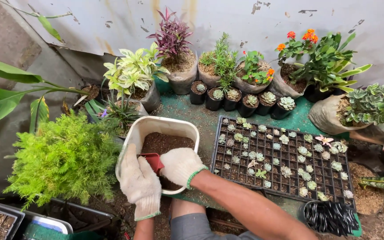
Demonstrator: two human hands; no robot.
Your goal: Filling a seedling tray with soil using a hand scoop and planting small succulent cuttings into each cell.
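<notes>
- Left hand [139,183]: wears a white knit glove and is closed around the near side of a small red pot [153,161], with the fingers wrapped over the pot's left edge.
- Right hand [181,166]: gloved in white with a green cuff, curled into a loose fist — it presses against the right side of the red pot. Whether its fingers actually clamp the pot cannot be told; the back of the glove hides them.
- Red pot: square, plastic, held between both hands just above the soil, inside the near end of the tub.
- Tub [165,125]: cream-coloured, rectangular with rounded corners, partly filled with dark brown soil [167,143]; it rests on the green mat [187,109] directly in front of the person.
- Seedling tray [281,160]: black, many-celled, just to the right of the tub — most cells carry small succulents.
- Black pots [330,217]: a stack lying near the tray's near right corner.
- Feathery green plant [65,162]: stands to the left of the tub.
- Potted plants [227,75]: lined along the wall behind the tub and tray.
</notes>
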